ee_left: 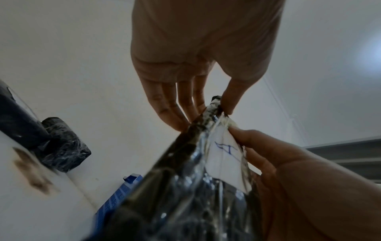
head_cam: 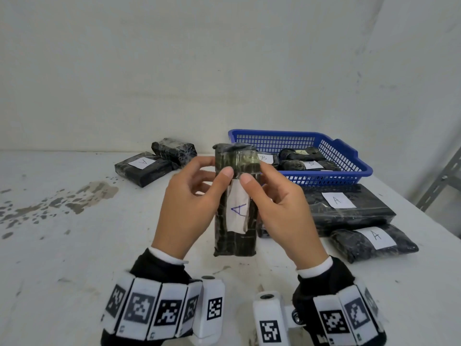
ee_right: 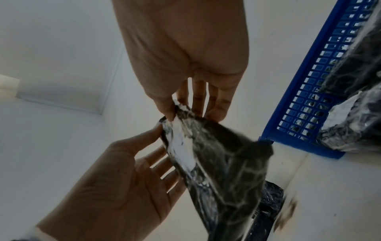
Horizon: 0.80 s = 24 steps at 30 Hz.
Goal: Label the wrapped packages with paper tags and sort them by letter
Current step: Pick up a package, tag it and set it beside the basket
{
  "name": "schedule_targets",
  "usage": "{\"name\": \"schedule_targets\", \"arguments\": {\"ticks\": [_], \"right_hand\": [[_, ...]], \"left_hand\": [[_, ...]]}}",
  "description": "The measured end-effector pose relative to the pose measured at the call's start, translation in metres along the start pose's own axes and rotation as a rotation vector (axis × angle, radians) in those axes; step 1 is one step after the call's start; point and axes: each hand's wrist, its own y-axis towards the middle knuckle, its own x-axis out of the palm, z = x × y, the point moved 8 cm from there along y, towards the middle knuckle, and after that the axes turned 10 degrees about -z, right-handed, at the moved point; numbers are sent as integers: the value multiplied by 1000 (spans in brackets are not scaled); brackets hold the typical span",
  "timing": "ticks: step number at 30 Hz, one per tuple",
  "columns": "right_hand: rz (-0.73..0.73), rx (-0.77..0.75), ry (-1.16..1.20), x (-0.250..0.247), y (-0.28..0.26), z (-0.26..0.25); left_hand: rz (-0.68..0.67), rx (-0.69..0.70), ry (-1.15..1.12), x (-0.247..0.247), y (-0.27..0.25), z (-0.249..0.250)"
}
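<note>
- We hold the wrapped package upright above the table; left hand and right hand pinch its sides, thumbs at the A tag.
- Film looks slick, the package firm and probably light; grip the long edges.

Black wrapped package bears a white tag lettered in blue; the mesh basket is blue.

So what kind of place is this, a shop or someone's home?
Probably a plain workroom or storeroom set up for packing: a stained white table against a bare wall, a blue basket of wrapped packages, and grey metal shelving at the edge.
</note>
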Motion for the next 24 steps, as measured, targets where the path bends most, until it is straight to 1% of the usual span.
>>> {"name": "schedule_targets", "arguments": {"ticks": [5,10,13,18,22,24], "right_hand": [[26,-37,51,-2,0,-7],[38,-88,68,-3,-1,-18],[31,-133,82,2,0,-23],[36,-82,135,1,-2,-28],[42,-90,151,0,-2,-32],[35,-66,165,1,-2,-30]], "left_hand": [[-1,26,44,0,1,4],[3,51,22,0,0,8],[5,70,-28,0,-2,13],[41,46,-128,1,-3,13],[66,30,-176,1,-4,11],[85,30,-188,-1,-4,11]]}}
